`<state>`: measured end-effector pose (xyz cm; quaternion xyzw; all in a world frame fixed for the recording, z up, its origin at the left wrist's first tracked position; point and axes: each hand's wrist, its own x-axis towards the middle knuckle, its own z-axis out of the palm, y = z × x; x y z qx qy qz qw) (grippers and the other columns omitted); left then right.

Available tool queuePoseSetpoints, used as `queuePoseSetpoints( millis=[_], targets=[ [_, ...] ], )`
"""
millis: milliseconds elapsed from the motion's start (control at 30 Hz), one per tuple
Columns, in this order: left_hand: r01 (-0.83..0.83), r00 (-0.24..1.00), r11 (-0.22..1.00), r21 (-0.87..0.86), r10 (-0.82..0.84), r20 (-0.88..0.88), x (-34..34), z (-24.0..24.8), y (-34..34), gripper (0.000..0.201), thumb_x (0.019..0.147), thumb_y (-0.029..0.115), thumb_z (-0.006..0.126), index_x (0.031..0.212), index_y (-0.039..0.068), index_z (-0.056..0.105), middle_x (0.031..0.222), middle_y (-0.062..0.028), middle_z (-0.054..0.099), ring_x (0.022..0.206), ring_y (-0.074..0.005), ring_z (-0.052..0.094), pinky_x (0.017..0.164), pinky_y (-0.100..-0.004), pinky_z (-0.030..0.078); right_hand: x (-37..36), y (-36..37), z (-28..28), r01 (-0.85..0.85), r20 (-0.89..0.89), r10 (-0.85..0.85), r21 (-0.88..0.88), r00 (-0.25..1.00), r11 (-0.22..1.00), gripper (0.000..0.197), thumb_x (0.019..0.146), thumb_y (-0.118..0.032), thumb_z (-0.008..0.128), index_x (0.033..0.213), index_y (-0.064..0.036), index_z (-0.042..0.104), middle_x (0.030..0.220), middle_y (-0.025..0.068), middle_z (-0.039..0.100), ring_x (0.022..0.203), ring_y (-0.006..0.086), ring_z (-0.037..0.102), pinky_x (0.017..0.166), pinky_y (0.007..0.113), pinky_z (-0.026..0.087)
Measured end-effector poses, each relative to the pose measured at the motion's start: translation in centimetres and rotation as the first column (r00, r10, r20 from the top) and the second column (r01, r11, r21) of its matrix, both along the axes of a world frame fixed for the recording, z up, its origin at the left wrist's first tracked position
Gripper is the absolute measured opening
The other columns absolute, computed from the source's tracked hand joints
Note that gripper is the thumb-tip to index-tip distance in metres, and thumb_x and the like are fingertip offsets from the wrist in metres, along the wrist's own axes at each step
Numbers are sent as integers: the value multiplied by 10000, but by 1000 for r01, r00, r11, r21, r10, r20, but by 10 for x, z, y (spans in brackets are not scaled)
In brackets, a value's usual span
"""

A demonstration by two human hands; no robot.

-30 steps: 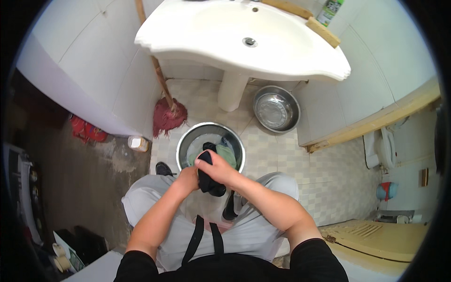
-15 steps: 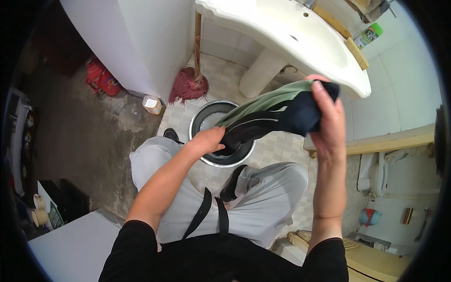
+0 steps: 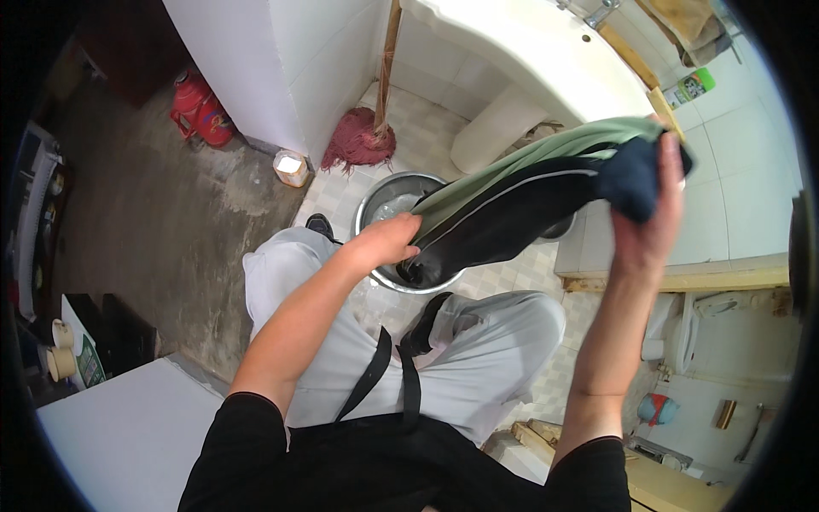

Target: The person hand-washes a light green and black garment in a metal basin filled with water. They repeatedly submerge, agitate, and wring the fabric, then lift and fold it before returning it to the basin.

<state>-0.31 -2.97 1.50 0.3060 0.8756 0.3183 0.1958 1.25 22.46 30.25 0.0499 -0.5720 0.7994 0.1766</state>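
A green and black garment [image 3: 520,200] with pale piping and a dark navy end stretches between my two hands, over a metal basin [image 3: 362,212]. My left hand [image 3: 386,241] grips its lower end at the basin, fingers closed on the cloth. My right hand [image 3: 650,218] is raised by the washbasin's right end, closed round the navy end. Milky, sudsy-looking water [image 3: 394,207] shows in the basin. Part of the basin is hidden behind the garment, and I cannot tell whether the garment's lowest part touches the water.
The white pedestal washbasin [image 3: 512,38] stands ahead. A red mop [image 3: 363,141] leans left of it, near a small tub [image 3: 291,170] and a red thermos flask [image 3: 203,115]. A dark round container [image 3: 559,229] shows partly behind the garment. My grey-trousered knees [image 3: 512,337] flank the basin.
My right hand has moved up and to the right, drawing the garment out longer and straighter. My left hand keeps its grip near the basin. The view has shifted slightly.
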Motion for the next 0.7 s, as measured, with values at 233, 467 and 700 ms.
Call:
queuePoseSetpoints(
  millis=[233,467,700],
  targets=[
    [95,995,947,-307,-86,44,-6,1,6,300,833,225,718,1052,36,640,1085,-172,638,1007,-369,649,845,-457,535,-39,35,-379,2,750,-30,38,661,999,437,958,-267,640,1275,-2,501,1042,116,648,895,234,642,812,361,540],
    [57,998,893,-446,-49,29,12,-19,-7,264,826,182,672,1039,45,599,974,-138,634,919,-336,663,770,-457,536,-26,-25,-504,-504,599,-533,798,598,331,518,892,-260,640,1379,-177,485,1254,158,618,1166,379,582,946,542,458],
    [82,987,860,-504,-140,-78,28,15,-26,283,822,136,599,1094,56,605,1007,-89,622,971,-263,649,805,-395,504,-69,-30,-577,-426,392,-350,904,851,-23,587,862,-390,694,1395,-246,495,1095,63,594,1086,299,508,957,567,343]
  ],
)
